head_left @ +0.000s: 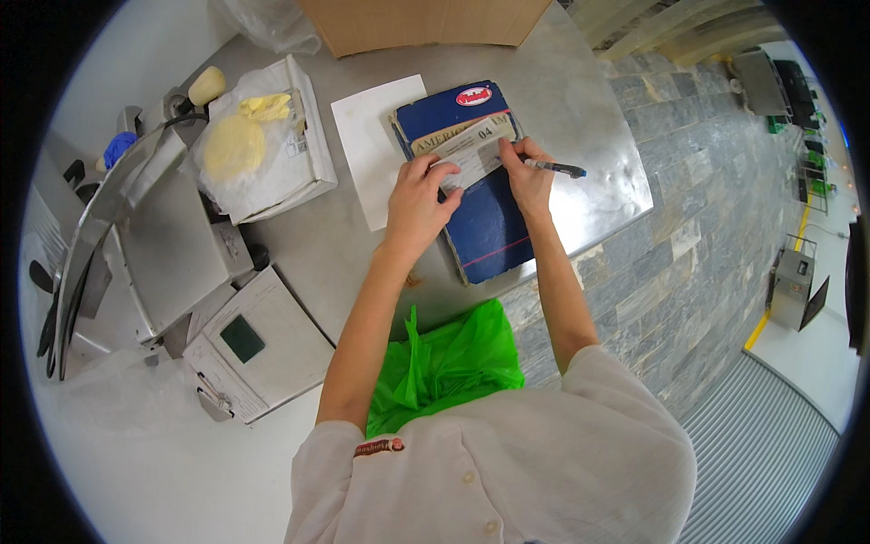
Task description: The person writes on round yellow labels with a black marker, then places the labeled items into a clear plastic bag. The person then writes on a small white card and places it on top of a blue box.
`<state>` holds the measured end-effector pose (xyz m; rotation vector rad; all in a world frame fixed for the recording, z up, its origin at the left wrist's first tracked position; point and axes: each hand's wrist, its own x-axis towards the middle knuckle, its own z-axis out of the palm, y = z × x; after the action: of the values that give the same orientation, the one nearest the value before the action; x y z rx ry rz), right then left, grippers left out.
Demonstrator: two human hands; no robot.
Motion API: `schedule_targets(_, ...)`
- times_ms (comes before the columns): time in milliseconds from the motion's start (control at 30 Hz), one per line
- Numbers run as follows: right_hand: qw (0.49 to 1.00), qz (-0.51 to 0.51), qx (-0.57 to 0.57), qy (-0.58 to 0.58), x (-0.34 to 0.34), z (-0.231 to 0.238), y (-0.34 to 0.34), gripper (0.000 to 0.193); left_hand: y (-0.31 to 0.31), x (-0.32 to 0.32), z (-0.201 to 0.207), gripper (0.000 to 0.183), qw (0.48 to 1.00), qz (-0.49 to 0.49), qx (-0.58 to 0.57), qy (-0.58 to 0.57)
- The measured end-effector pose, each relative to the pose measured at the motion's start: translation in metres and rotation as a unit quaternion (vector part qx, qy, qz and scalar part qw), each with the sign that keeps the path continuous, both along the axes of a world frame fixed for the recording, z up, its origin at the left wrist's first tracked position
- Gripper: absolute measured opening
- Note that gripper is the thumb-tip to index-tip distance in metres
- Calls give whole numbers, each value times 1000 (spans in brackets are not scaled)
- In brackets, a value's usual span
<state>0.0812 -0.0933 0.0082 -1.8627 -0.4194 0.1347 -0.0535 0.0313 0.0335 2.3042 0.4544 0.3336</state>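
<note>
A blue hardcover record book [489, 222] with worn edges lies on the metal table, a sheet of white paper [362, 136] beside it. Over the book's upper half I hold a small printed paper slip [476, 161]. My left hand [421, 201] is closed on the slip's left end, thumb and fingers curled round it. At the slip's right end is my right hand [527, 177], closed round a pen [560, 169] whose dark end points right. Its fingertips also touch the slip.
A cardboard box [426, 23] stands at the table's far edge. To the left are a white box [308, 163] with plastic-wrapped yellow items, a metal slicer-like machine [172, 254] and a clipboard [272, 335]. A green plastic bag [453, 363] hangs below the table's near edge.
</note>
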Motion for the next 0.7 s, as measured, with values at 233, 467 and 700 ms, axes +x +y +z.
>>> schedule_targets(233,999,-14,-14,-45,1,-3,1,28,-14,10,2,34,998,30,64,6)
schedule_targets(467,999,9,21,-32,4,-5,-3,30,-10,12,7,28,998,12,52,38)
schedule_targets(700,940,-75,276,184,16,1,-19,30,2,13,3,18,999,-13,40,10)
